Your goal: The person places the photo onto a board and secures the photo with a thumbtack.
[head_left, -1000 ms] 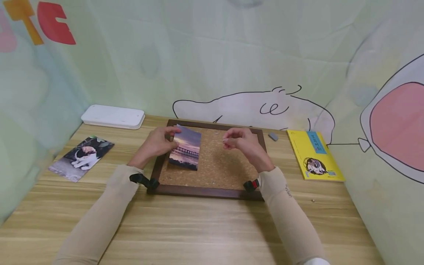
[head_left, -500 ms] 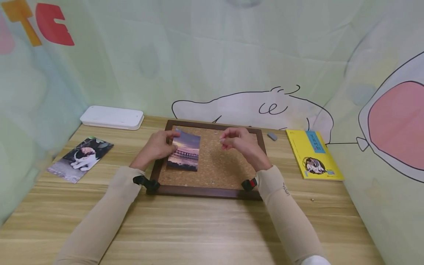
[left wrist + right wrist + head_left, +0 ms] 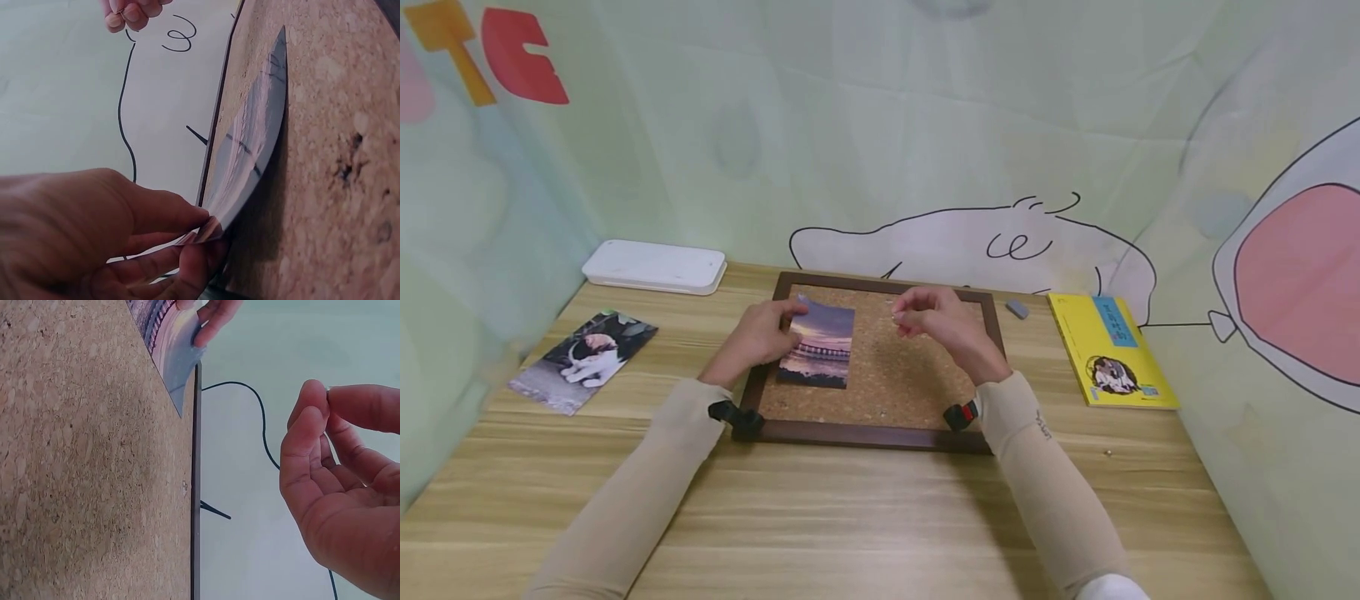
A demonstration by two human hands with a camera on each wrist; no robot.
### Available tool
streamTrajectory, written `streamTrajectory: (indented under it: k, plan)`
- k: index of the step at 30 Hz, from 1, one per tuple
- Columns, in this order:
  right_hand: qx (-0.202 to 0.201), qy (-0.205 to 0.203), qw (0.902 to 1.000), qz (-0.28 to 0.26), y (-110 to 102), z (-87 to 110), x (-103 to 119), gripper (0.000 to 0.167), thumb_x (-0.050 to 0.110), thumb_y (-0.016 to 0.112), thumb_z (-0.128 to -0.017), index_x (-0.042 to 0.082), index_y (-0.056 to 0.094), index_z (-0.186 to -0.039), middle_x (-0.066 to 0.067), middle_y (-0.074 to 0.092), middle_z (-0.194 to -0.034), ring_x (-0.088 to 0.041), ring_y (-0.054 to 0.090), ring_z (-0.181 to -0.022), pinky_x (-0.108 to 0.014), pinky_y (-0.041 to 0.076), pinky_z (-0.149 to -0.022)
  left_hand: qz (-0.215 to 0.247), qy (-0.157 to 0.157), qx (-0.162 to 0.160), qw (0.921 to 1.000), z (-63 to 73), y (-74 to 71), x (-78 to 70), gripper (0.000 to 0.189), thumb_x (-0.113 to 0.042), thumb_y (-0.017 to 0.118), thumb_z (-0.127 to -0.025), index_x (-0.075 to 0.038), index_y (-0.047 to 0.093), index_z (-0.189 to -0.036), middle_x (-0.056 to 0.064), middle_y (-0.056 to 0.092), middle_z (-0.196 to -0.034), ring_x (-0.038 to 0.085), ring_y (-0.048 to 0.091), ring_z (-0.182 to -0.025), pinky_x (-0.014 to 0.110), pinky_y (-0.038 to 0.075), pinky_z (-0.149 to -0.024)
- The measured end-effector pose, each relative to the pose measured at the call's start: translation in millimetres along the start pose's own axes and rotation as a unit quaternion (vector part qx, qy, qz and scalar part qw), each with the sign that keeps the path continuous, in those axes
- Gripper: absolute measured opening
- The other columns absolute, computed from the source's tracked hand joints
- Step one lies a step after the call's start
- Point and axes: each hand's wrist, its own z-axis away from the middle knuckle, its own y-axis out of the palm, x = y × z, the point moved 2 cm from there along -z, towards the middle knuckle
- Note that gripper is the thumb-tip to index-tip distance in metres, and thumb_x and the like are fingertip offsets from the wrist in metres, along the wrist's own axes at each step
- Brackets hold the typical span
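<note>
My left hand (image 3: 762,333) pinches the left edge of a sunset photo (image 3: 823,350), thumb on the picture side and fingers behind. In the left wrist view the photo (image 3: 250,150) bows up, with a shadow between it and the cork. The cork board (image 3: 887,375) has a dark brown frame and lies on the table under both hands. Over its right half, my right hand (image 3: 943,321) holds a tiny thumbtack (image 3: 328,394) between thumb and index finger, mostly hidden by the fingertips. The right hand is apart from the photo.
Left of the board lies a cat photo (image 3: 587,358), with a white case (image 3: 655,265) behind it. A grey eraser (image 3: 1017,309) and a yellow book (image 3: 1112,354) lie to the right. One small shiny piece (image 3: 1107,452) sits on the table at the right.
The photo has come down slightly and lies flatter over the cork in my left hand. My right hand has drifted a little to the left, still pinching the thumbtack.
</note>
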Motion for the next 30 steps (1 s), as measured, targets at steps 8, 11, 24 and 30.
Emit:
streamTrajectory:
  k: [8, 11, 24, 30]
  plan:
    - [0.006, 0.004, 1.0, -0.004, 3, -2.5, 1, 0.02, 0.011, 0.064, -0.106, -0.003, 0.069, -0.119, -0.02, 0.07, -0.11, -0.026, 0.069, -0.092, -0.064, 0.05, -0.109, -0.01, 0.001, -0.006, 0.9999, 0.6, 1.5, -1.9, 0.056, -0.007, 0.068, -0.094, 0.0, 0.06, -0.149, 0.024, 0.067, -0.114, 0.029, 0.059, -0.088, 0.03, 0.044, -0.068]
    - [0.012, 0.007, 0.9999, -0.01, 4, -4.0, 1, 0.022, 0.013, 0.065, -0.105, -0.003, 0.069, -0.121, -0.013, 0.07, -0.106, -0.029, 0.069, -0.097, -0.064, 0.049, -0.109, -0.009, -0.001, -0.006, 0.9999, 2.2, 1.6, -3.5, 0.056, -0.007, 0.068, -0.094, 0.0, 0.06, -0.149, 0.026, 0.068, -0.122, 0.031, 0.061, -0.093, 0.029, 0.045, -0.066]
    - [0.041, 0.005, 0.9991, -0.012, 12, -10.7, 8, 0.009, 0.015, 0.064, -0.106, 0.008, 0.071, -0.107, -0.017, 0.069, -0.108, -0.054, 0.06, -0.119, -0.067, 0.045, -0.112, -0.035, 0.02, -0.008, 0.9991, 2.7, 3.5, -3.8, 0.057, -0.004, 0.068, -0.09, 0.003, 0.062, -0.146, 0.031, 0.068, -0.134, 0.036, 0.061, -0.1, 0.043, 0.052, -0.081]
    - [0.045, 0.005, 0.999, -0.002, 18, -16.5, 8, 0.016, 0.014, 0.064, -0.107, 0.002, 0.07, -0.115, -0.013, 0.068, -0.107, -0.052, 0.062, -0.117, -0.065, 0.048, -0.111, -0.061, 0.032, -0.011, 0.9976, 2.4, 6.3, -3.9, 0.055, -0.005, 0.067, -0.09, 0.005, 0.063, -0.145, 0.031, 0.068, -0.127, 0.041, 0.063, -0.112, 0.056, 0.053, -0.099]
